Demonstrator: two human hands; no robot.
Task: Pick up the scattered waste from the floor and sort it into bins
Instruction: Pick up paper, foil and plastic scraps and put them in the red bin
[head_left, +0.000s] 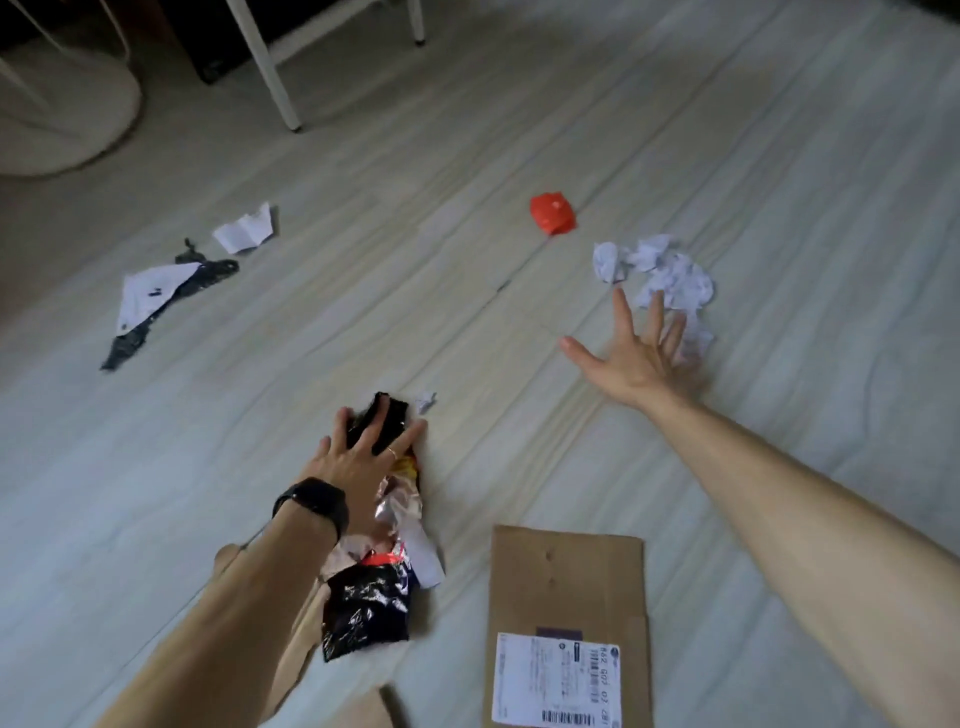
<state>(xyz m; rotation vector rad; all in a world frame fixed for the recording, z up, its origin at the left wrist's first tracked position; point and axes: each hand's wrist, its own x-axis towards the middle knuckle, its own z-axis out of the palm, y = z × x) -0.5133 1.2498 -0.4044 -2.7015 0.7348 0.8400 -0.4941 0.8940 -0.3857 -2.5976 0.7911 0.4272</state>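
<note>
Waste on floor (249, 415): paper (670, 273) crumpled, just beyond right hand (631, 364), the nearer one, fingers spread, empty. Left hand (358, 460), fingers splayed, rests on wrappers (366, 608), long axis running back toward person.

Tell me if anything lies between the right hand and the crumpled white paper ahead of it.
Nothing visible does. The right hand, fingers spread, has its fingertips at the near edge of the crumpled white paper. The red scrap lies farther left and the cardboard nearer the person, both off that line.
</note>
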